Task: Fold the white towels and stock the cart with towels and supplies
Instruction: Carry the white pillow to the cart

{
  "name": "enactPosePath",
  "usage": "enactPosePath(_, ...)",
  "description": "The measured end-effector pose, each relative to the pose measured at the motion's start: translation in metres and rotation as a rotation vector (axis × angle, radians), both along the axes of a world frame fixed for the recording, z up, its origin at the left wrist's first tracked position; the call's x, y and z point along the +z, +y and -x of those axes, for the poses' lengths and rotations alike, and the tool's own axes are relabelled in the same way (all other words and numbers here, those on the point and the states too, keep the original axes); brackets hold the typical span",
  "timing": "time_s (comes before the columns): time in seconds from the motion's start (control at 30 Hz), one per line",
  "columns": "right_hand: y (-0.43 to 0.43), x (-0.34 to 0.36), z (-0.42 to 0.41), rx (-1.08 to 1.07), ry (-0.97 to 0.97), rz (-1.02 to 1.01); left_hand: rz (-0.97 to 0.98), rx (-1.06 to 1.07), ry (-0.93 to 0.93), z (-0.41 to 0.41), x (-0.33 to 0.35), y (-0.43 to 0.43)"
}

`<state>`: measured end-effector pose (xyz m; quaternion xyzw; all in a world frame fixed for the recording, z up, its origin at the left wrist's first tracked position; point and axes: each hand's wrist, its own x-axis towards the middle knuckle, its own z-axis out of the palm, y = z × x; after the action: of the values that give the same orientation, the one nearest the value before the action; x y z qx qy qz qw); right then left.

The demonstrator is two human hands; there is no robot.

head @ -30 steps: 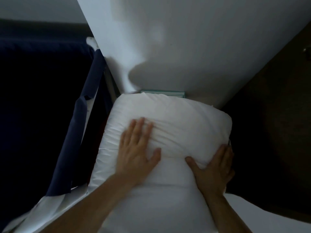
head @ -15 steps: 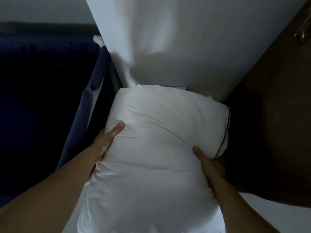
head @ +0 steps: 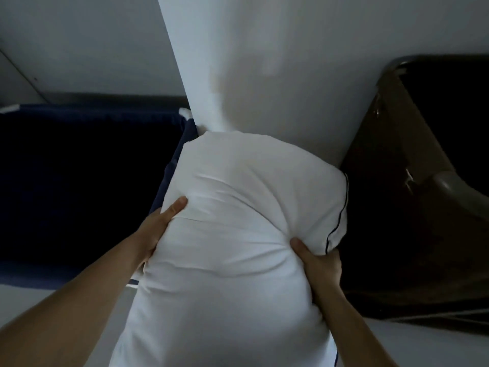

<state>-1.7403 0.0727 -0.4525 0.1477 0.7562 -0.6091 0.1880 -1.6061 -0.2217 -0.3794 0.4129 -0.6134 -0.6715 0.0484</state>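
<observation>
Left hand (head: pixel 156 231) and right hand (head: pixel 320 266) each grip a white pillow (head: pixel 238 221) held between them. No folded towels in view; task judged far from done.

A white wall corner (head: pixel 264 62) is seen jutting forward at centre, its narrow left face brightly lit and its broad right face dimmed by shadow. A grey wall (head: pixel 79 43) is set back on the left, edged below by a dark skirting (head: pixel 113 98). Dark brown furniture (head: pixel 423 234) is placed against the corner's right side on a pale floor (head: pixel 436 348); its form cannot be made out.
</observation>
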Motion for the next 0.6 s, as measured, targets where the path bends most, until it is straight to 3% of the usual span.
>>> enactPosePath(0.33, 0.098, 0.057, -0.168, -0.222, 0.113, 0.033, -0.005, -0.266, 0.121, -0.093, 0.043, 0.067)
enactPosePath(0.6, 0.250, 0.079, -0.255, -0.467, 0.131, -0.006, -0.025, -0.453, 0.127, -0.096, 0.044, 0.220)
